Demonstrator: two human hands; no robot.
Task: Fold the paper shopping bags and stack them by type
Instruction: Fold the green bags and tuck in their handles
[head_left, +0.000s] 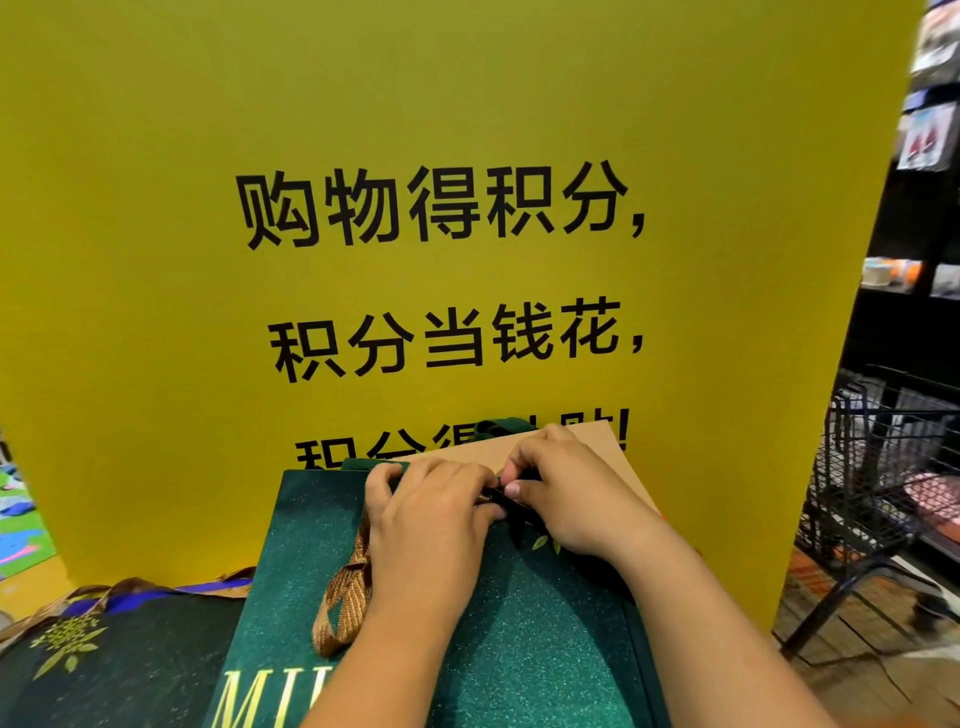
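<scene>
The green bag, glittery with gold letters at its near edge, lies flat low in the middle of the view; what carries it is hidden. A striped gold ribbon lies looped on its left half. Near the green bag's far edge the left hand and right hand meet, their fingers curled and pinching a dark ribbon between them. A brown bag shows just behind the green bag's far right corner. Left of the green bag lies a dark bag with a gold leaf print. Behind the green bag stands a yellow board with black characters; to the right of it is a black wire basket.
</scene>
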